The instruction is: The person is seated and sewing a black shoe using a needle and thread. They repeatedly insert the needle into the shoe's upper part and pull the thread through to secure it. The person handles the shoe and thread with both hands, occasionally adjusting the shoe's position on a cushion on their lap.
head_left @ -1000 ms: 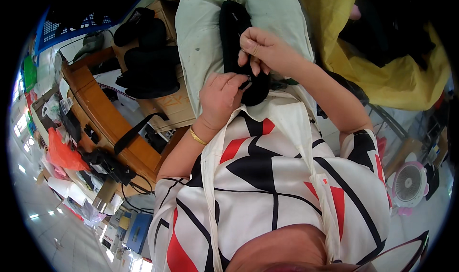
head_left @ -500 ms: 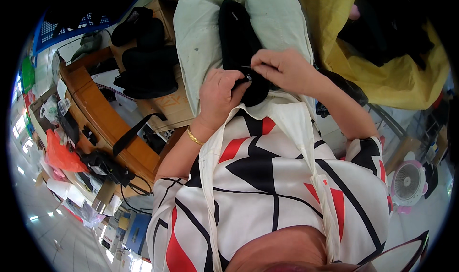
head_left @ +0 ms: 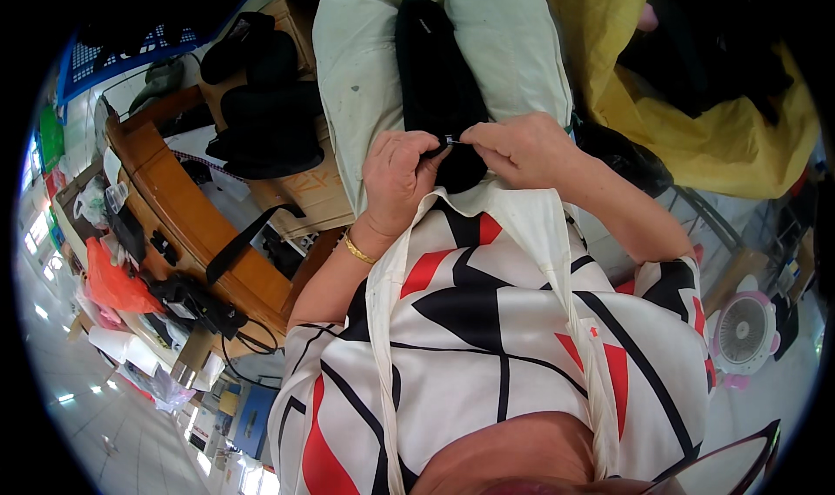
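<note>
A black fabric shoe (head_left: 435, 69) lies lengthwise on a pale, stuffed cushion (head_left: 348, 103) in front of me, with a small light mark near its far end. My left hand (head_left: 396, 177) is closed, pinching the shoe's edge near its close end beside a small pale label (head_left: 450, 138). From the other side, my right hand (head_left: 522, 151) pinches a thin, shiny needle (head_left: 457, 143) whose tip meets the shoe by that label. The fingertips of both hands are only a little apart. Any thread is too fine to make out.
More black shoes (head_left: 270, 130) sit on a cardboard box (head_left: 300, 195) to the left, beside a wooden table (head_left: 187, 199). At the right, a yellow sack (head_left: 696, 169) holds dark items. A small fan (head_left: 744, 328) stands lower right.
My right hand has come down toward me, lowering the needle to the label. My left hand stays pinched on the shoe, almost unmoved.
</note>
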